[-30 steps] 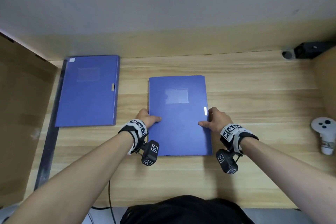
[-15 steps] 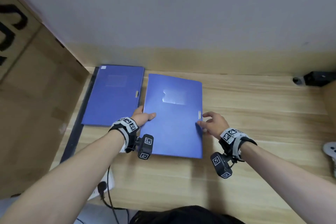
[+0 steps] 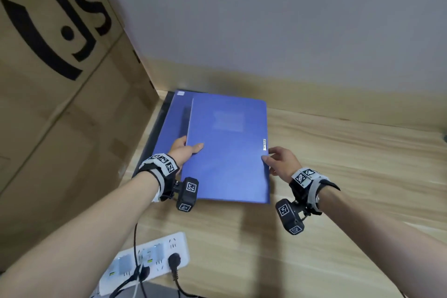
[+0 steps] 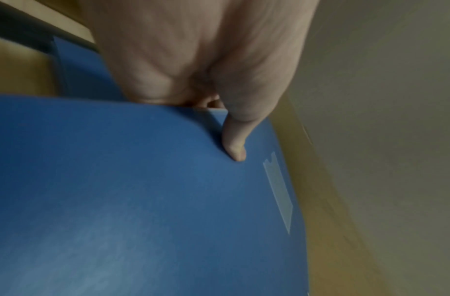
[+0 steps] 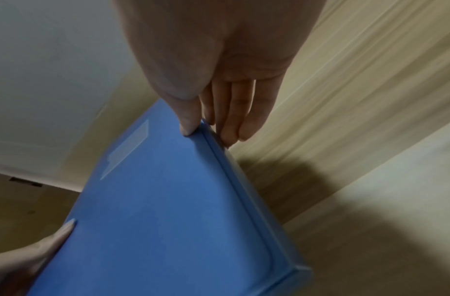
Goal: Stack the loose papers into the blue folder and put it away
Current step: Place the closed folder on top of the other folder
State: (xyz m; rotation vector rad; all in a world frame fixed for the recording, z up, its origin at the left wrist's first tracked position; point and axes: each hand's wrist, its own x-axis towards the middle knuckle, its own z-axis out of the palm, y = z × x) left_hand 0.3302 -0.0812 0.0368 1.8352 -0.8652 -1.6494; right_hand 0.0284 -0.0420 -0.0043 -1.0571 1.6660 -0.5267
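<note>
A closed blue folder [image 3: 227, 150] hangs above the wooden desk, held by both hands at its long edges. My left hand [image 3: 185, 150] grips the left edge, thumb [image 4: 235, 144] on the cover and fingers hidden underneath. My right hand [image 3: 278, 161] pinches the right edge just below the metal clasp [image 3: 264, 144], thumb [image 5: 188, 120] on top and fingers [image 5: 234, 118] along the side. The folder [image 5: 168, 210] overlaps a second blue folder [image 3: 175, 116] lying flat at the desk's back left. No loose papers show.
A large cardboard box [image 3: 60, 104] walls off the left side. A white power strip [image 3: 145, 259] with plugged cables lies off the desk's near left edge. The wall [image 3: 266, 19] stands close behind. Bare wooden desk [image 3: 350, 176] stretches to the right.
Both hands have carried the folder up off the desk and leftward, so it now overlaps the second folder. The head view has turned left, bringing the cardboard box and power strip into sight.
</note>
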